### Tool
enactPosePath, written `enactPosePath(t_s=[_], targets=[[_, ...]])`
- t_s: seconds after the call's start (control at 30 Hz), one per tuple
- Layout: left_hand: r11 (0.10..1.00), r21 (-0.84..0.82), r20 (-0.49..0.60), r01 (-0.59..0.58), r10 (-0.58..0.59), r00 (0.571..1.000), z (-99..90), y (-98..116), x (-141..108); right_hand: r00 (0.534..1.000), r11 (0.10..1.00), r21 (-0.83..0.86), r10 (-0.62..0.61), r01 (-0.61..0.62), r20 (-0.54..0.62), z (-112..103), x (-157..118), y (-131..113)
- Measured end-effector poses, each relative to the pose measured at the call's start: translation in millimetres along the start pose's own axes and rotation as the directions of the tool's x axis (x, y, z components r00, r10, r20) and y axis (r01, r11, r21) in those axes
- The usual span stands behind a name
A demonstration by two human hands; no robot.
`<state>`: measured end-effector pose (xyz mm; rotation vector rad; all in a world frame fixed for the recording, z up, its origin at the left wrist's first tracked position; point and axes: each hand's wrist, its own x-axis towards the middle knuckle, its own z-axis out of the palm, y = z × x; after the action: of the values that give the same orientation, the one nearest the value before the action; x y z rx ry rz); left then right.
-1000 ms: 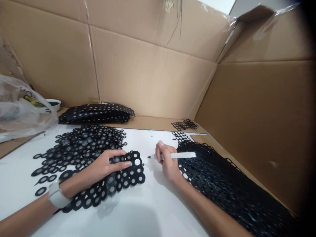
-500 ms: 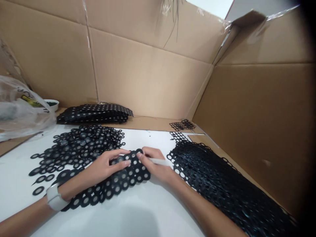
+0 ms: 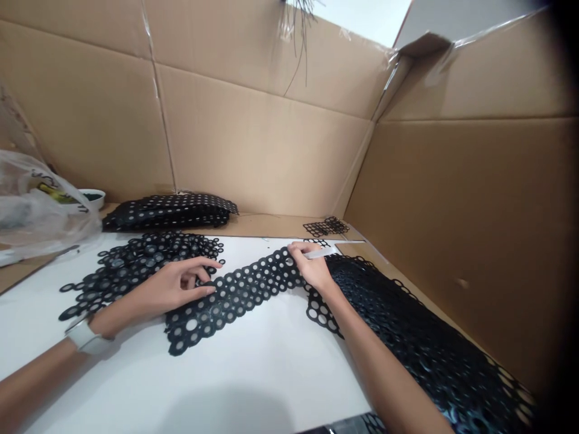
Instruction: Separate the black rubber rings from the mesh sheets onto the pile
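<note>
A long black strip (image 3: 246, 288) with rows of round holes slants across the white board, its right end raised toward the back. My right hand (image 3: 313, 268) pinches that far end between thumb and fingers. A thin, flat whitish piece (image 3: 321, 253) juts from the same hand; its exact kind I cannot make out. My left hand (image 3: 169, 286), with a white watch (image 3: 88, 336) on the wrist, is spread open by the strip's upper edge, the thumb at the edge and the index finger apart from it. Loose black rings (image 3: 154, 256) lie heaped behind this hand.
A large pile of black ring mesh (image 3: 407, 325) fills the right side. Folded dotted black strips (image 3: 181, 209) lie against the cardboard wall (image 3: 253, 150). A clear plastic bag (image 3: 40, 211) and a white bowl (image 3: 96, 198) stand at left. A small mesh piece (image 3: 328, 226) lies at the back.
My right hand has moved right and away, pulling the strip along, so it now lies extended with its left end showing. My left hand has shifted left and its fingers have come off the strip's face.
</note>
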<state>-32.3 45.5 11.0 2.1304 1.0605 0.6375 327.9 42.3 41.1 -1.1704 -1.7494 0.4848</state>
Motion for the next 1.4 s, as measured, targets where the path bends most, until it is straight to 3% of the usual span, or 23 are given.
enactPosePath(t_s=[0.23,0.5,0.63,0.9,1.2,1.4], targets=[[0.998,0.039,0.0,-0.047,0.047,0.999,1.8,5.5,-2.8,0.994,0.999,-0.04,-0.016,0.011,-0.105,10.8,-1.8,4.0],[0.989,0.031,-0.046,-0.144,0.145,0.988,7.8,5.4,0.1,0.977,0.986,-0.097,-0.113,0.132,0.181,46.0,-14.3,6.8],[0.989,0.033,-0.063,-0.147,0.149,0.987,10.2,-2.4,0.7,0.972,0.965,-0.21,-0.116,0.159,0.204,53.4,-12.5,12.1],[0.998,0.021,-0.115,-0.066,0.068,0.991,10.7,-12.3,3.0,0.959,0.926,-0.34,-0.067,0.163,0.276,38.0,-12.4,12.1],[0.998,-0.052,-0.033,0.028,-0.03,0.999,-7.4,-27.3,-11.5,0.923,0.92,-0.336,-0.063,0.201,0.38,22.3,-7.7,5.6],[0.965,-0.24,0.023,0.109,-0.106,0.994,-2.1,-20.7,-25.6,0.887,0.943,-0.3,0.012,0.144,0.461,3.7,-4.0,6.1]])
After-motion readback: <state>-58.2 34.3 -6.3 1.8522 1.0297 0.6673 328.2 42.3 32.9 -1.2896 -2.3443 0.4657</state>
